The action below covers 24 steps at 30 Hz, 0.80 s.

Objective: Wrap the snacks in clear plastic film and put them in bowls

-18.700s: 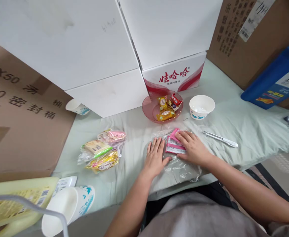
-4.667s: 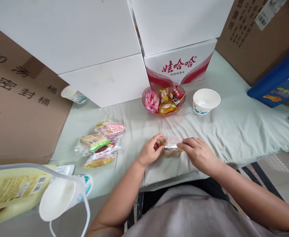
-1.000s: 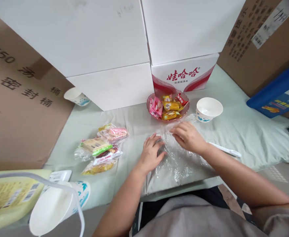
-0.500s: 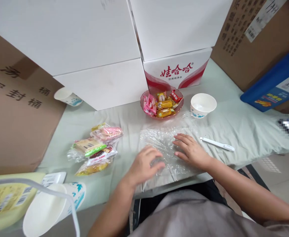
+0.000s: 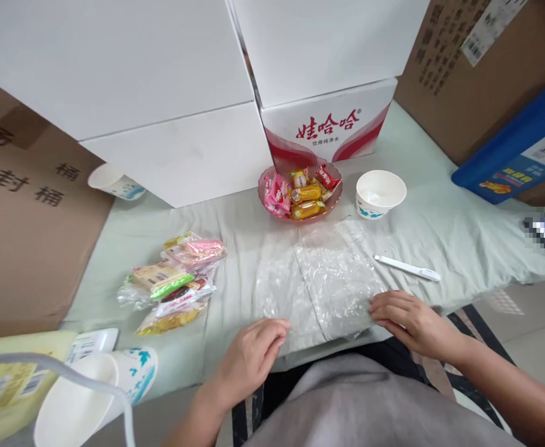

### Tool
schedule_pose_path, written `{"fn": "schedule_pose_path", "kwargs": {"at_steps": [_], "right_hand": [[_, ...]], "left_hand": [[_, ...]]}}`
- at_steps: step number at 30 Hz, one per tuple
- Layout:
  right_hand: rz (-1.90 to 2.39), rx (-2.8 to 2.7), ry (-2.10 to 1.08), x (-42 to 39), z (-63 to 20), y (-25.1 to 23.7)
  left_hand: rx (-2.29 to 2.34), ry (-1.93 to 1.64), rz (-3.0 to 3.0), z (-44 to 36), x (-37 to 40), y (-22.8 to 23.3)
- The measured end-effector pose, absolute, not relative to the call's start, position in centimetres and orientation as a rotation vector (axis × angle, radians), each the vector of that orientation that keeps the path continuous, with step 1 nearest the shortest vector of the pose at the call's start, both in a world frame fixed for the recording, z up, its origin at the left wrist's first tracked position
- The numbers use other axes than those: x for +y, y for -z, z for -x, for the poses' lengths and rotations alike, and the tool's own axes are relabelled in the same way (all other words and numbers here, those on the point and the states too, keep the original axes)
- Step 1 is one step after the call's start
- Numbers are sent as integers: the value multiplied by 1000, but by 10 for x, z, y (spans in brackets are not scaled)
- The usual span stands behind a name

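A clear, crinkled plastic bag lies spread on the cloth-covered table before me. At its lower left edge is my left hand, fingers curled in against the thumb and closed on the plastic. My right hand is at the lower right edge, its fingers stretched out and resting on the film; its thumb is mostly hidden. Beyond the bag stands a pink glass bowl of wrapped candies. A white box cutter lies right of the bag, below a paper bowl.
Wrapped snacks are piled at left. White cartons line the back, with a brown box at left. A tipped paper bowl and a yellow container fill the near left; a blue jug leans at right.
Both hands have moved toward me and apart, from the middle of the plastic to its lower edges. My left fingers have curled in. More of the plastic shows, lying flatter.
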State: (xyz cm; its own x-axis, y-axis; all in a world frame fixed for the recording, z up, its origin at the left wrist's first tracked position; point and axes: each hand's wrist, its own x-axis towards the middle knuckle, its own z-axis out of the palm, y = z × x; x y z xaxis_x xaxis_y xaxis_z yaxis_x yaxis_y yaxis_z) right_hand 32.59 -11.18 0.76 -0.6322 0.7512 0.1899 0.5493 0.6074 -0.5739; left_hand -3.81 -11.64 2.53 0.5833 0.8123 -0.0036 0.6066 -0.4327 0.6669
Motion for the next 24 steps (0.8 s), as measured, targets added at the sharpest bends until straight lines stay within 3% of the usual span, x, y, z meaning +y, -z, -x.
{"fn": "schedule_pose_path", "kwargs": {"at_steps": [5, 15, 24], "right_hand": [[1191, -2252, -783, -107, -325, -13], [1401, -1908, -754, -58, -296, -3], [1940, -2156, -359, -15, -264, 7]], "left_hand": [[1136, -230, -1939, 37, -112, -37], [1542, -476, -1886, 45, -60, -25], [1873, -413, -2233, 35, -31, -8]]}}
